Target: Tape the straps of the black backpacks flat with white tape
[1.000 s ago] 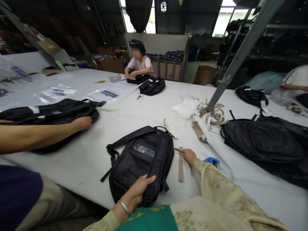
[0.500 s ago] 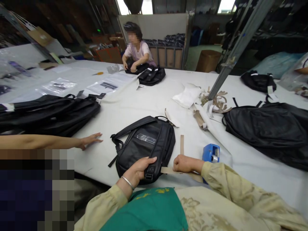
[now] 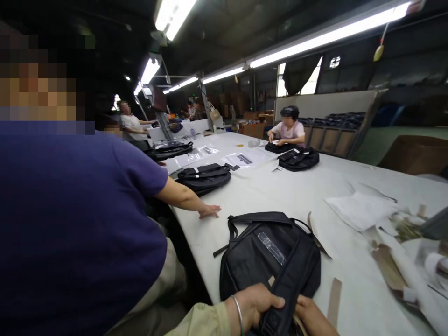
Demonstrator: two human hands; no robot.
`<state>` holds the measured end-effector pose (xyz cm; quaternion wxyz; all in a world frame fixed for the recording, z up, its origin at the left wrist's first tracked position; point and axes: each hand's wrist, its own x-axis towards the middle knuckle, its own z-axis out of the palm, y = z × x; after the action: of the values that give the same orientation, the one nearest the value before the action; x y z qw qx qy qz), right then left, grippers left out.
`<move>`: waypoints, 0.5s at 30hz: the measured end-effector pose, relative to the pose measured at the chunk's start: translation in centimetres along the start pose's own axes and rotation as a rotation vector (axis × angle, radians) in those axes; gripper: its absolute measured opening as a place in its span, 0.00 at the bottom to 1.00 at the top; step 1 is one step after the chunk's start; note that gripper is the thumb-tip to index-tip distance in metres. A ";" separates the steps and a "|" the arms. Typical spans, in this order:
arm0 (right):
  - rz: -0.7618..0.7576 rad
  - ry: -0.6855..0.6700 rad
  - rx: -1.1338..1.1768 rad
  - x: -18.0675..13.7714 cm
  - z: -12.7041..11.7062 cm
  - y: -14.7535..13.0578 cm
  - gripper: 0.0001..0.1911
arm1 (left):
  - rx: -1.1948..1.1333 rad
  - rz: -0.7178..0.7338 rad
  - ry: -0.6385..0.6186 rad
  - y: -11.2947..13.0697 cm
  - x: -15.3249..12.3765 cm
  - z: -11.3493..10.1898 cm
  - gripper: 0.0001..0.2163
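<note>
A black backpack (image 3: pixel 241 266) lies on the white table in front of me, its shoulder straps facing up and a clear plastic-covered patch on its panel. My left hand (image 3: pixel 257 303), with a bangle at the wrist, is closed around the lower part of a shoulder strap (image 3: pixel 292 266), thumb on top. Against the right edge of that strap, my right hand (image 3: pixel 313 315) is closed on a tan paper strip (image 3: pixel 299 325), mostly hidden by hand and strap. A small tan end shows on the strap's left side. Another tan strip (image 3: pixel 335 298) lies right of the backpack.
A co-worker in a purple shirt (image 3: pixel 87 210) stands close on my left, one hand (image 3: pixel 210 211) flat on the table. Black bags (image 3: pixel 205 178) lie beyond it. Another person (image 3: pixel 289 130) works across the table near a black bag (image 3: pixel 299 158). Paper scraps (image 3: pixel 388 266) lie at right.
My view has swung left and up. My right hand has moved left with the tan strip, up to the shoulder strap. A tan end now shows on the strap's left side.
</note>
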<state>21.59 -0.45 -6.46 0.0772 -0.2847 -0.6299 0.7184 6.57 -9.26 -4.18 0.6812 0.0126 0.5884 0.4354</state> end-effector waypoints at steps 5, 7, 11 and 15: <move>0.109 -0.055 0.094 -2.7 -1.5 -0.9 0.15 | 0.041 0.123 -0.036 0.9 -2.2 0.8 0.15; 0.200 -0.108 0.019 -4.3 -2.9 -1.3 0.13 | 0.085 0.117 -0.023 1.4 -2.8 0.8 0.14; 0.368 -0.078 -0.105 -6.1 -5.0 -2.0 0.10 | 0.122 0.078 -0.068 2.1 -2.9 0.7 0.11; 0.374 0.080 -0.136 -4.9 -4.8 -2.8 0.08 | 0.094 0.045 -0.131 2.2 -3.4 0.9 0.10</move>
<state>27.35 1.95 -2.45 -0.0519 -0.4296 -0.6095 0.6642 6.27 -9.50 -0.05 0.7069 0.0865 0.5618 0.4209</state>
